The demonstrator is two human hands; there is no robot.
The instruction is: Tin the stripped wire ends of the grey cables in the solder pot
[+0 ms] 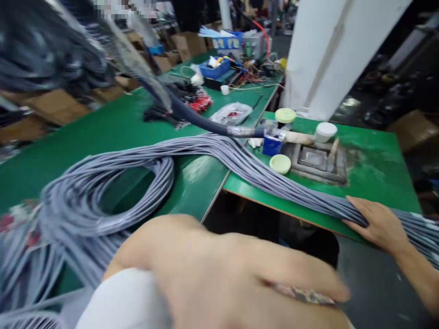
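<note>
A long bundle of grey cables point(260, 176) runs across the green worktop to the right. My right hand point(384, 226) is wrapped round this bundle near the front edge at the right. My left hand point(222, 269) is very close to the camera, blurred, its fingers stretched out to the right and slightly apart. No held object shows in it, though its lower part is cut off by the frame. A coil of the same grey cable point(161, 192) lies on the left table, above and left of my left hand.
A soldering pot point(313, 157) is set in the right worktop, with a white-lidded jar point(325, 131) and a pale green lid point(280, 163) beside it. A dark hose point(192, 116) hangs across the cables. Farther back are a blue tray point(215, 67) and a white pillar point(318, 55).
</note>
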